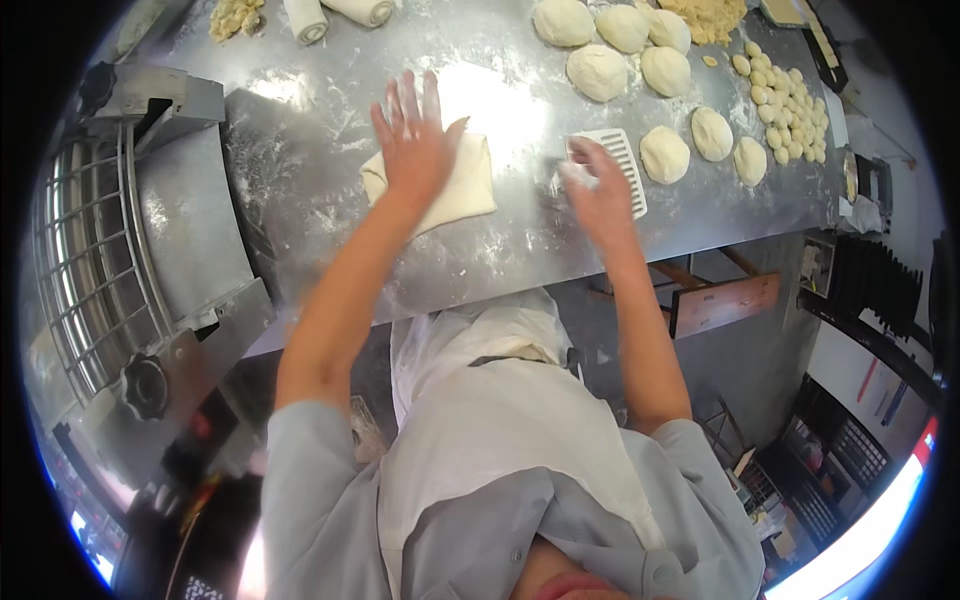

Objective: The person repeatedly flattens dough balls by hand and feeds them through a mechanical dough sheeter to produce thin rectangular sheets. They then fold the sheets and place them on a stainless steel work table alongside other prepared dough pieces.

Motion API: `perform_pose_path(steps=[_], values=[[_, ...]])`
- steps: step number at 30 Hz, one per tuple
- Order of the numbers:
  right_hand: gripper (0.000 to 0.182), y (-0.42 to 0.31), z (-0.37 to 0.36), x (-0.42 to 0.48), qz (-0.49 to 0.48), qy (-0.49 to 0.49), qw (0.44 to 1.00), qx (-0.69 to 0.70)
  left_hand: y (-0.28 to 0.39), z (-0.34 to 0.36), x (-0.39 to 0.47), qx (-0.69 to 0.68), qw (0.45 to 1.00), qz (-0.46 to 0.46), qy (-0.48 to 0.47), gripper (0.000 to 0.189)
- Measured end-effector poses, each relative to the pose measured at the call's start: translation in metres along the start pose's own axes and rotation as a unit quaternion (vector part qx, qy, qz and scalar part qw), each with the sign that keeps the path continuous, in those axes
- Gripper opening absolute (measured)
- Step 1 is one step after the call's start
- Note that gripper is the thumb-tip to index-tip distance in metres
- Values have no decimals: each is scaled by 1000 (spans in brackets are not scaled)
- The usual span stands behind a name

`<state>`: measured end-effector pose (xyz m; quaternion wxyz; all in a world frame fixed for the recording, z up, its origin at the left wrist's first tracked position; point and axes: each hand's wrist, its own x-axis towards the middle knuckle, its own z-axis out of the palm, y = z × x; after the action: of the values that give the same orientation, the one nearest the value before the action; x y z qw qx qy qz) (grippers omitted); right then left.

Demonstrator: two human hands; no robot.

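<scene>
My left hand [416,154] lies with fingers spread on a folded sheet of pale dough [457,191]. Flour whitens its fingertips, which reach past the dough's far edge. To the right, my right hand [604,191] is curled over the near left part of a white slotted plastic tray [619,154]. White flour shows at its blurred fingers; whether they hold anything is unclear. Just right of the tray sit a round dough ball [664,154] and two smaller ones, a middle one [711,133] and an outer one [750,161].
A floured metal worktable [345,247] carries several larger dough balls [596,73], many small dough pieces [787,105], yellow crumbly dough [705,19] and rolled dough [306,22]. A dough sheeter with a wire guard [97,262] borders the left. Below the table's right edge stands a wooden stool [724,304].
</scene>
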<state>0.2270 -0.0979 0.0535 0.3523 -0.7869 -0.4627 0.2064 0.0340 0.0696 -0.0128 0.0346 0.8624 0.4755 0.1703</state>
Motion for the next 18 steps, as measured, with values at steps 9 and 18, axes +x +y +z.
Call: perform_pose_path(steps=[9,18], values=[[71,-42,143,55,-179,-71,952,-238,-7,-62,-140,-132,946,196,-220,71],[80,-33,140,91,-226,-144,914,-305,-50,-62,-136,-108,939,283,-165,65]])
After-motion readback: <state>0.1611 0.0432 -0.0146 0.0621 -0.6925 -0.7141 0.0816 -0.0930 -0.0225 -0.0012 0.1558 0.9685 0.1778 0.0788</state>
